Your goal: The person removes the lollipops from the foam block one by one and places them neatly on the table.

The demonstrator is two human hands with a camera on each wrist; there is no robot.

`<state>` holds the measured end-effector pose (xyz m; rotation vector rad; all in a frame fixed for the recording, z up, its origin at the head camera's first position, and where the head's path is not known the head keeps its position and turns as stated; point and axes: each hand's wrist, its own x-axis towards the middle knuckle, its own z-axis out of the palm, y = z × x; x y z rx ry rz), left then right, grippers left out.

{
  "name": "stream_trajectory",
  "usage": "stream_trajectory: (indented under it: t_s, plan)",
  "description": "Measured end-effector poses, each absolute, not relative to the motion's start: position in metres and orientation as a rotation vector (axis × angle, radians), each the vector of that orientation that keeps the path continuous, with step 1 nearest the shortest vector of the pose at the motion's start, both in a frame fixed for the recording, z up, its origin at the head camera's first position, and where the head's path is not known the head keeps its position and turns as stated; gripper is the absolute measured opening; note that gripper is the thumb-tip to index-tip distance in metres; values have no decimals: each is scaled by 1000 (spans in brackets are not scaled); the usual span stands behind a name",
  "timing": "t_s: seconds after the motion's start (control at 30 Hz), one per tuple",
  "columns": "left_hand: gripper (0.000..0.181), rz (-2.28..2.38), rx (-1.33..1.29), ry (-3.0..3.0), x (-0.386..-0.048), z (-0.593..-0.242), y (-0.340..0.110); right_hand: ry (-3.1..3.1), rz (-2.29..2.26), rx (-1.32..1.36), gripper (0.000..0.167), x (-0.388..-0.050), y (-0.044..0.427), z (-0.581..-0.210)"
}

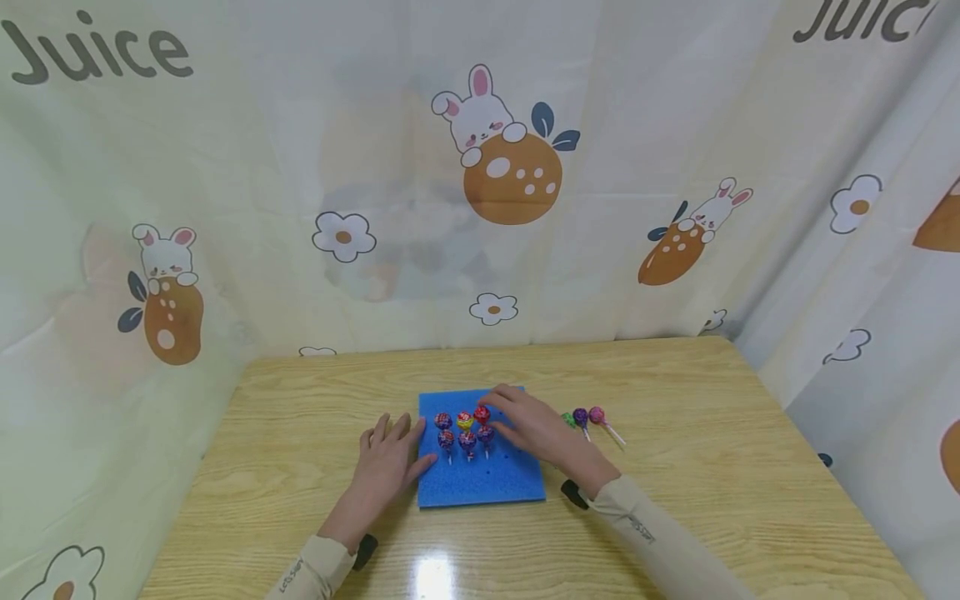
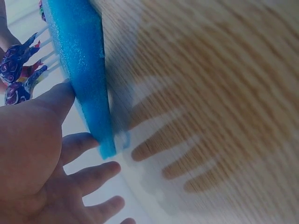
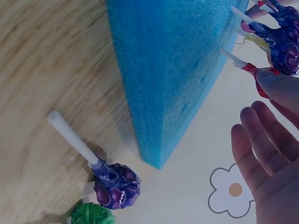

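Observation:
A blue foam block (image 1: 480,487) lies on the table, with several wrapped lollipops standing in it by their sticks in two rows. My right hand (image 1: 534,427) reaches over the block's right side and pinches the red lollipop (image 1: 482,413) at the right end of the back row. Its thumb (image 3: 280,88) presses the wrapper in the right wrist view; the other fingers are extended. Beside the red one are a yellow-and-red lollipop (image 1: 465,422) and dark purple lollipops (image 1: 468,440). My left hand (image 1: 384,465) rests at the block's left edge, fingers spread, thumb touching the foam (image 2: 81,51).
To the right of the block, loose lollipops lie on the wooden table (image 1: 675,492): a green one (image 1: 568,419), a purple one (image 1: 581,416) and a pink one (image 1: 597,414). A few small holes show in the foam. A printed curtain (image 1: 405,292) hangs behind the table.

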<state>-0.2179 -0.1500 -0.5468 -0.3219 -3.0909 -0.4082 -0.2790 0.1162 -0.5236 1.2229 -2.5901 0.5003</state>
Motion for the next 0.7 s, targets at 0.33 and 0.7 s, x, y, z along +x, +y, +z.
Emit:
stream_trajectory:
  t_s: [0.33, 0.7]
  plan:
    - [62, -390, -319, -3100, -220, -549, -151, -2555, 503, 1223, 34, -281, 113, -529]
    - [63, -386, -328, -3085, -220, -551, -153, -2533, 491, 1218, 31, -283, 112, -527]
